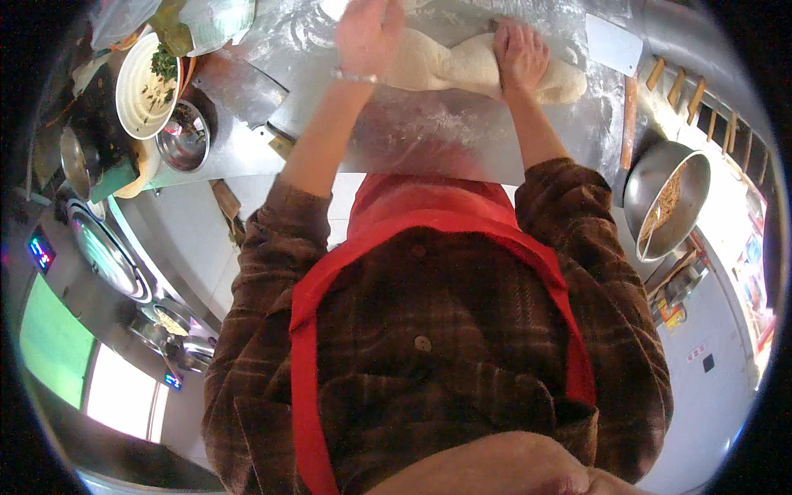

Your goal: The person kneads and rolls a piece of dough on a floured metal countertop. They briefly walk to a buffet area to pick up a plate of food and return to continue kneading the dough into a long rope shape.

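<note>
A long, thick roll of pale dough (452,64) lies across the floured metal worktop (412,136), with a dip near its middle. Flat on the right part of the dough rests my right hand (521,56), its fingers stretched over the top. My left hand (369,41), with a pale bracelet at the wrist, is at the dough's left end; its fingers are smeared and partly cut off by the upper edge. Beyond it a bit of another pale piece (334,7) shows. A scraper blade (613,45) lies right of the dough.
On the left are a cleaver (247,95), a white bowl with chopped greens (136,99) and a metal bowl (183,136). A rolling pin (629,124) lies at the right. Beside it a large metal bowl (689,177) holds brownish shreds. Several wooden handles (695,99) line the right edge.
</note>
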